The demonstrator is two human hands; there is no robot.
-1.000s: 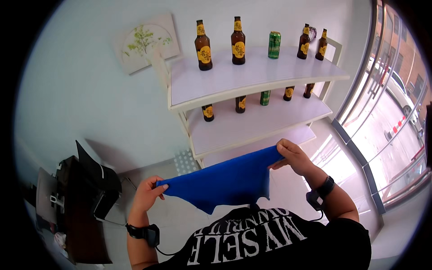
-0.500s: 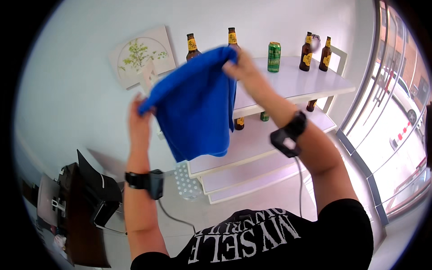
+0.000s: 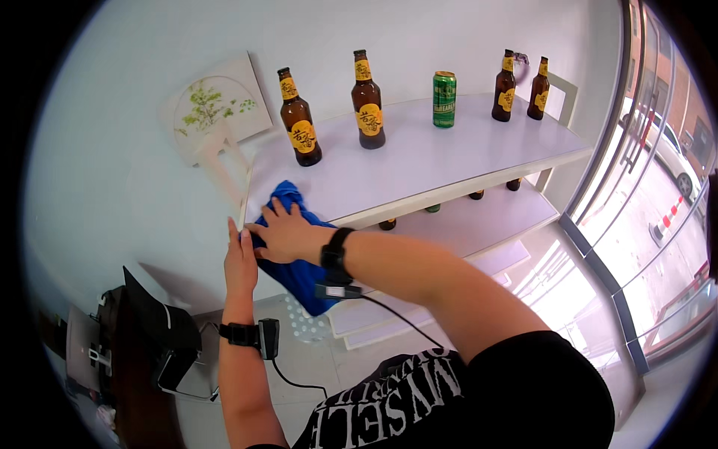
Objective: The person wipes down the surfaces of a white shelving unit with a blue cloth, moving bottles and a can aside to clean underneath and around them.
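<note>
A blue cloth (image 3: pixel 301 283) lies bunched on the near left corner of the white shelf's top board (image 3: pixel 419 161), and part of it hangs over the front edge. My right hand (image 3: pixel 288 233) rests on the cloth with its fingers spread. Just left of it, at the corner, my left hand (image 3: pixel 241 258) has its fingers stretched upward, close to or touching the cloth's edge; the overlap hides whether they touch. Behind the cloth stand two brown bottles, one at the left (image 3: pixel 301 123) and one farther right (image 3: pixel 368 105).
A green can (image 3: pixel 443 101) and two more brown bottles (image 3: pixel 504 93) stand farther right on the top board. More bottles show on the lower board (image 3: pixel 449 236). A framed plant picture (image 3: pixel 217 108) is at the left, a black chair (image 3: pixel 161 322) lower left, glass doors (image 3: pixel 636 179) at right.
The cloth has come down from the air onto the shelf's left corner. My right hand has moved left and down and spread out on it; my left hand has lowered slightly, its grip loosened.
</note>
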